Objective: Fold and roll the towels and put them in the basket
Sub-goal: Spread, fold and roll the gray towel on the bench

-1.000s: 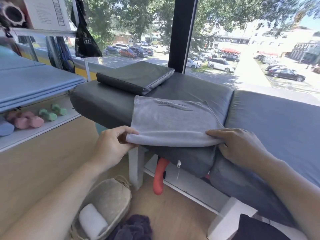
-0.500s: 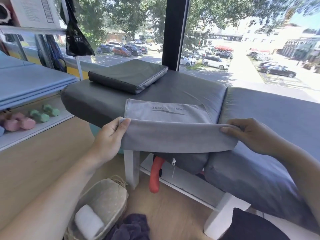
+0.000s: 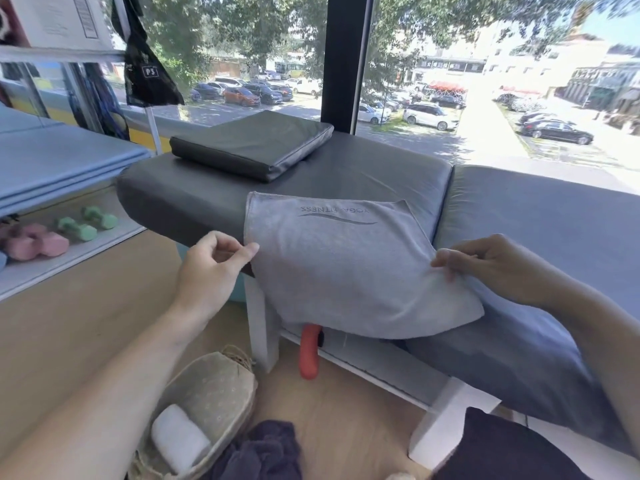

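Observation:
A grey towel (image 3: 346,268) with a printed logo lies on the dark padded bench (image 3: 346,168), and its near part hangs over the front edge. My left hand (image 3: 211,271) is at the towel's left edge, fingers curled and thumb tip on the cloth. My right hand (image 3: 485,261) pinches the towel's right edge and lifts it a little. On the floor below stands a woven basket (image 3: 221,382) with a white rolled towel (image 3: 178,438) inside. A dark purple towel (image 3: 266,452) lies crumpled beside the basket.
A black cushion (image 3: 252,143) sits at the back of the bench by the window. An orange handle (image 3: 310,351) hangs under the bench beside a white leg (image 3: 263,327). The left shelf holds blue mats (image 3: 62,168) and green (image 3: 86,223) and pink dumbbells (image 3: 34,242).
Both hands raised the towel's near edge, then brought it down. The towel now drapes over the bench front, skewed lower on the right, and my hands sit at its side edges.

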### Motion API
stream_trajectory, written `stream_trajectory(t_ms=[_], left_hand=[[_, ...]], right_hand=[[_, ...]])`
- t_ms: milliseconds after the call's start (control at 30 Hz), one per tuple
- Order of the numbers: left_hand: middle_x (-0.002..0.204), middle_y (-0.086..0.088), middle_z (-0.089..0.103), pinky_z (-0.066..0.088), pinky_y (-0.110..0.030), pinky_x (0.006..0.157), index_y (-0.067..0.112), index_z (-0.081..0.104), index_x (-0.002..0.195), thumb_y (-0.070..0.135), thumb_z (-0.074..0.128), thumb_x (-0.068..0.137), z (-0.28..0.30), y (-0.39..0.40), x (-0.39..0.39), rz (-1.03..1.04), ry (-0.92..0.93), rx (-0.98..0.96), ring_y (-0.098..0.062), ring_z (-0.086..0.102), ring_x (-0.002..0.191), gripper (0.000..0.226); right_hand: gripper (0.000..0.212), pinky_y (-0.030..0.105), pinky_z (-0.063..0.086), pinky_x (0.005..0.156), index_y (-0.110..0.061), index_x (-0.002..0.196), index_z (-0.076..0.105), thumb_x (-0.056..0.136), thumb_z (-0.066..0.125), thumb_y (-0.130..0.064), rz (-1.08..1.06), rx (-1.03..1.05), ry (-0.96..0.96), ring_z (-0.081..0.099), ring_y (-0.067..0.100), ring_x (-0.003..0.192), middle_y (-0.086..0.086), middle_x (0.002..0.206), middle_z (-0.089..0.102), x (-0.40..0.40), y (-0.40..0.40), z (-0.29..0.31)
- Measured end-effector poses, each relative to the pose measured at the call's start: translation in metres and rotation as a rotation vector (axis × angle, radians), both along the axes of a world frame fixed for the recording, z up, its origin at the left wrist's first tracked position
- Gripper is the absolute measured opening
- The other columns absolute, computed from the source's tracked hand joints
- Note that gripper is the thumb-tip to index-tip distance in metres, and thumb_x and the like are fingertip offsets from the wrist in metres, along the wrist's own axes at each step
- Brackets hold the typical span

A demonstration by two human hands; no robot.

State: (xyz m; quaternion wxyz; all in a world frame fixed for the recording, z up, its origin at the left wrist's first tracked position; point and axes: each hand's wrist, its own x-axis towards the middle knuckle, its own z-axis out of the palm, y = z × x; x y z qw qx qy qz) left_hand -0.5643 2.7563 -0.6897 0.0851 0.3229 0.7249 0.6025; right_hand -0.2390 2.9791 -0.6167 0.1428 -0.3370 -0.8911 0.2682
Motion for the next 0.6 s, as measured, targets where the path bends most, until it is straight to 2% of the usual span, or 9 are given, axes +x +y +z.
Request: stream_trajectory(t_ms=[67, 100, 133, 233, 300, 367, 467, 533, 600], left_hand=[[0.094, 0.004, 0.068, 0.056, -0.043, 0.089, 0.021, 0.063, 0.092, 0.057, 0.085, 0.064, -0.007, 0.001, -0.005, 0.033, -0.183, -0.045, -0.012, 0.065, 0.093, 0.05], [0.103, 0.0, 0.067, 0.056, -0.046, 0.093, 0.022, 0.062, 0.098, 0.062, 0.085, 0.056, -0.011, 0.002, -0.007, 0.002, -0.281, -0.082, -0.016, 0.066, 0.1, 0.062], [0.109, -0.002, 0.067, 0.056, -0.048, 0.095, 0.021, 0.062, 0.103, 0.064, 0.086, 0.054, -0.011, 0.001, -0.007, -0.035, -0.337, -0.128, -0.018, 0.066, 0.105, 0.069], [0.113, 0.0, 0.069, 0.054, -0.041, 0.097, 0.018, 0.061, 0.116, 0.057, 0.089, 0.061, -0.018, 0.0, -0.003, -0.128, -0.365, -0.239, -0.016, 0.066, 0.103, 0.073], [0.107, 0.003, 0.074, 0.052, -0.036, 0.097, 0.018, 0.069, 0.114, 0.067, 0.089, 0.05, -0.021, -0.001, 0.002, -0.198, -0.361, -0.296, -0.015, 0.067, 0.101, 0.083], [0.108, 0.008, 0.077, 0.049, -0.039, 0.104, 0.021, 0.074, 0.111, 0.072, 0.086, 0.044, -0.025, -0.001, 0.005, -0.32, -0.383, -0.4, -0.016, 0.067, 0.109, 0.085], [0.116, 0.006, 0.076, 0.045, -0.044, 0.11, 0.021, 0.071, 0.121, 0.055, 0.089, 0.061, -0.024, -0.006, 0.012, -0.558, -0.462, -0.539, -0.018, 0.067, 0.116, 0.072], [0.119, 0.002, 0.075, 0.048, -0.042, 0.108, 0.016, 0.069, 0.125, 0.032, 0.088, 0.075, -0.023, -0.006, 0.014, -0.62, -0.489, -0.518, -0.018, 0.068, 0.116, 0.056], [0.12, -0.004, 0.074, 0.05, -0.039, 0.104, 0.011, 0.069, 0.125, 0.016, 0.081, 0.08, -0.019, -0.008, 0.016, -0.607, -0.56, -0.464, -0.02, 0.07, 0.113, 0.047]], right_hand=[[0.039, 0.029, 0.048, 0.072, -0.03, 0.08, 0.074, 0.072, 0.071, -0.068, -0.098, 0.067, 0.072, 0.065, 0.011, 0.076, -0.006, 0.081, 0.073, -0.002, -0.001, -0.004], [0.027, 0.025, 0.046, 0.07, -0.031, 0.085, 0.072, 0.075, 0.078, -0.055, -0.122, 0.1, 0.064, 0.065, 0.009, 0.076, -0.008, 0.084, 0.072, -0.002, -0.001, -0.005], [0.025, 0.024, 0.045, 0.068, -0.032, 0.089, 0.07, 0.075, 0.082, -0.048, -0.132, 0.111, 0.032, 0.064, 0.008, 0.078, -0.008, 0.086, 0.071, -0.003, -0.001, -0.006], [0.033, 0.027, 0.041, 0.066, -0.033, 0.097, 0.067, 0.074, 0.083, -0.052, -0.197, 0.087, -0.08, 0.062, 0.011, 0.078, -0.005, 0.086, 0.068, -0.005, -0.001, -0.008], [0.041, 0.03, 0.042, 0.065, -0.025, 0.09, 0.069, 0.073, 0.079, -0.061, -0.269, 0.051, -0.152, 0.062, 0.015, 0.078, -0.001, 0.085, 0.068, -0.005, -0.004, -0.005], [0.053, 0.033, 0.044, 0.066, -0.017, 0.078, 0.069, 0.072, 0.073, -0.069, -0.286, 0.013, -0.242, 0.061, 0.018, 0.075, -0.001, 0.078, 0.068, -0.004, -0.011, 0.001], [0.056, 0.033, 0.037, 0.063, -0.012, 0.062, 0.059, 0.072, 0.077, -0.064, -0.229, -0.077, -0.255, 0.048, 0.017, 0.061, -0.006, 0.056, 0.054, 0.001, -0.021, 0.006], [0.049, 0.032, 0.035, 0.062, -0.012, 0.064, 0.055, 0.075, 0.081, -0.052, -0.2, -0.13, -0.166, 0.044, 0.016, 0.058, -0.003, 0.055, 0.051, 0.004, -0.025, 0.008], [0.042, 0.026, 0.039, 0.055, -0.01, 0.07, 0.05, 0.08, 0.082, -0.036, -0.222, -0.203, -0.011, 0.048, 0.015, 0.052, 0.003, 0.057, 0.055, 0.006, -0.028, 0.012]])
